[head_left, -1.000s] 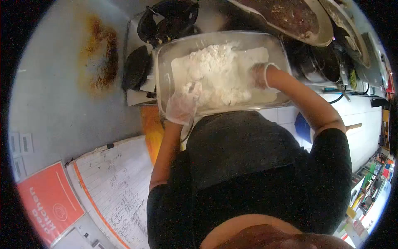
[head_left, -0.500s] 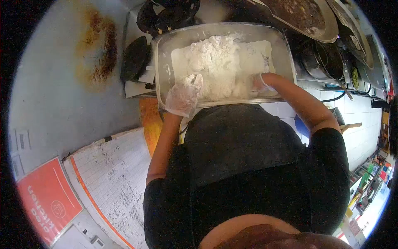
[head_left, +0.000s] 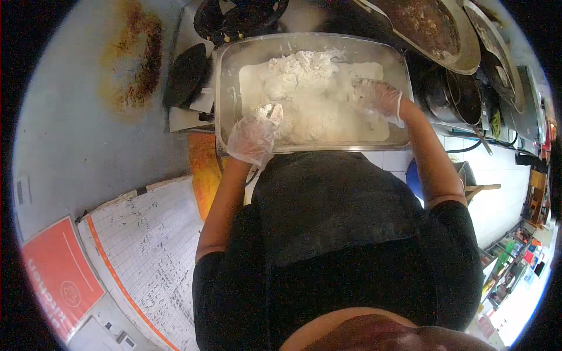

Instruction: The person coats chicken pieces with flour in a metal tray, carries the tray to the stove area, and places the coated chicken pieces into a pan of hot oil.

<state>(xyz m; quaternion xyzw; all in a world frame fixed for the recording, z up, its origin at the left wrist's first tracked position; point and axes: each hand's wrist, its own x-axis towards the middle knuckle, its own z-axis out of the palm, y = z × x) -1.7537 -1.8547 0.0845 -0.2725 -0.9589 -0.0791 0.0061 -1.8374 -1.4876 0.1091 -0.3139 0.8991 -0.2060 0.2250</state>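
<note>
A rectangular metal tray [head_left: 316, 40] holds white flour [head_left: 316, 126], heaped into a lumpy mound near its back and middle. My left hand [head_left: 255, 133], in a clear plastic glove, is at the tray's front left corner; its fingers are closed around a flour-coated piece whose kind I cannot make out. On the right side of the tray my right hand [head_left: 381, 100], also gloved, is over the flour with its fingers apart and pointing left. Nothing shows in it.
Dark pans [head_left: 237, 20] stand behind the tray. Large oval pans [head_left: 430, 29] and a deep pot [head_left: 465, 96] are at the back right. A handwritten sheet [head_left: 152, 240] and a red sign [head_left: 61, 278] are on the left.
My right hand has lifted from the flour near the tray's front edge, moving slightly back, with its fingers now spread. My left hand stays at the front left corner, still closed.
</note>
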